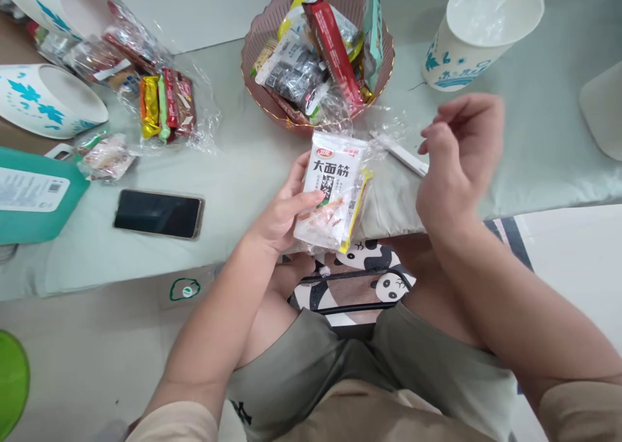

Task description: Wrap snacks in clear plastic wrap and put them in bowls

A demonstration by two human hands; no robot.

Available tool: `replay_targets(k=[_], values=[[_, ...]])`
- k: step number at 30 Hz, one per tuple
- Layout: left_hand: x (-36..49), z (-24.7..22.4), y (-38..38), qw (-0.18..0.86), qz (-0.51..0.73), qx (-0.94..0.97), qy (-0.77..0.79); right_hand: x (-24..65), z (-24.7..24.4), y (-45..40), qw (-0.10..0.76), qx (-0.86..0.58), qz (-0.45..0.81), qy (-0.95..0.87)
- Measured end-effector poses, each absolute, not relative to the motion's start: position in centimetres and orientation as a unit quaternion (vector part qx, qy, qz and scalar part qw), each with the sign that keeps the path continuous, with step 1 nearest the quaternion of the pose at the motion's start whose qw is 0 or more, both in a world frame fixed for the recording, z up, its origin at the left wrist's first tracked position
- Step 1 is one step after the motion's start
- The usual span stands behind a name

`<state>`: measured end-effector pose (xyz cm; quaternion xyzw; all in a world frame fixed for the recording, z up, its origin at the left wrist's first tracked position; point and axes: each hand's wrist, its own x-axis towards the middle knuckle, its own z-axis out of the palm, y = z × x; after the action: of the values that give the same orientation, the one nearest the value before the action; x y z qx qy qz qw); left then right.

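My left hand (286,212) grips a white snack packet (331,189) with black print, and a yellow packet (358,205) shows behind it. Clear plastic film surrounds the packets. To the right, my right hand (454,163) is raised over the table edge, blurred, with fingers curled together; whether something small is between them is hidden. A white stick-like object (403,153) lies left of that hand. Beyond both hands stands a pink ribbed bowl (257,82) full of snack packets, among them a red one (333,53).
A paper cup (457,63) stands back right, another white container (605,111) at the right edge. On the left are tipped paper cups (29,98), bagged snacks (168,105), a phone (158,213) and a teal bottle (72,212). A panda-print bag (359,286) is between the legs.
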<state>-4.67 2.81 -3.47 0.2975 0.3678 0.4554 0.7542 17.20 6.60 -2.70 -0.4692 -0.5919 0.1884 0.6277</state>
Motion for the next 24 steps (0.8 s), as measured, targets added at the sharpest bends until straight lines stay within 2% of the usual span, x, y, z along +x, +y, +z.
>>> replay_targets(k=[3, 6, 13, 18, 21, 24], values=[[-4.3, -3.7, 2.9, 0.750, 0.461, 0.291, 0.376, 16.9, -2.1, 5.3, 0.521, -0.362, 0.092, -0.767], [-4.1, -3.8, 3.0, 0.740, 0.465, 0.290, 0.389, 16.1, -2.3, 4.3, 0.416, -0.351, 0.049, -0.837], [-4.2, -3.5, 3.1, 0.745, 0.443, 0.289, 0.407, 16.7, -2.8, 4.6, 0.421, -0.342, 0.044, -0.839], [-4.3, -3.7, 3.5, 0.732, 0.453, 0.273, 0.429, 17.3, -2.3, 4.5, 0.477, -0.343, 0.068, -0.806], [-4.1, -4.1, 3.9, 0.720, 0.475, 0.261, 0.434, 17.0, -2.4, 4.0, 0.502, -0.407, 0.158, -0.747], [-3.4, -4.3, 3.8, 0.690, 0.519, 0.267, 0.429, 16.3, -2.7, 3.1, 0.463, -0.475, 0.396, -0.635]])
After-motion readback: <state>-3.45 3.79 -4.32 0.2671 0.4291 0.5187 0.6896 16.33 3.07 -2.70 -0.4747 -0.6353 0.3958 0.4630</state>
